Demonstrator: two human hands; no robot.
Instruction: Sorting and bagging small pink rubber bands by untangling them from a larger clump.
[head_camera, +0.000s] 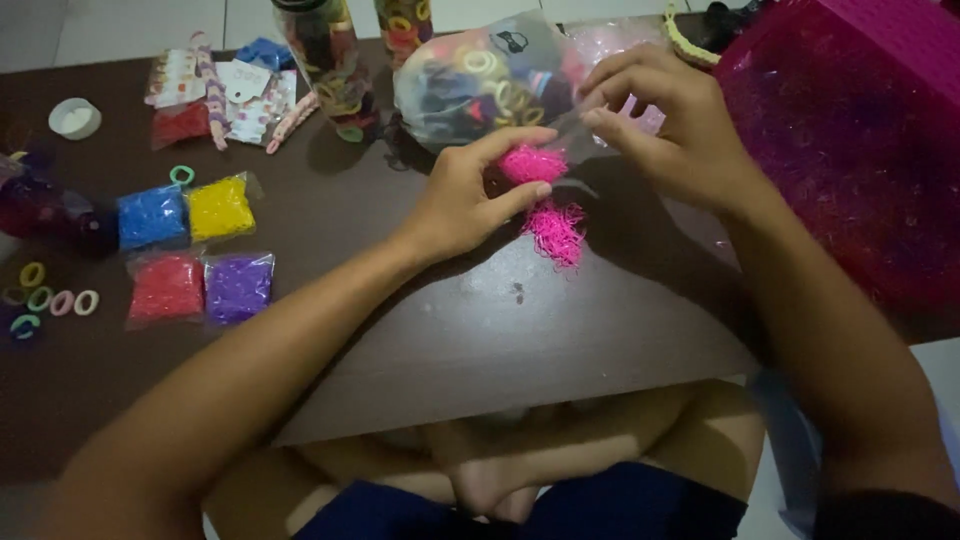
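On the dark table (450, 340), four small clear packets of tiny bands sit in a square at the left: a blue packet (152, 216) beside a yellow packet (220, 208), and below them a red packet (165, 288) beside a purple packet (238, 288). Behind them lies a heap of carded hair clips (225, 95) with pale tags, and two clear jars (330, 60) of coloured hair ties stand at the far edge. A bulging clear bag (480, 80) of mixed hair ties rests in the middle – a magenta basket (850, 140) fills the right. The left hand (465, 200) is curled nearly closed, thumb and forefinger pinching a clump of pink bands (532, 165), with more pink strands (556, 232) lying on the table just below. The right hand (670, 125) is partly closed – its fingertips pinch a thin clear plastic edge beside the bag
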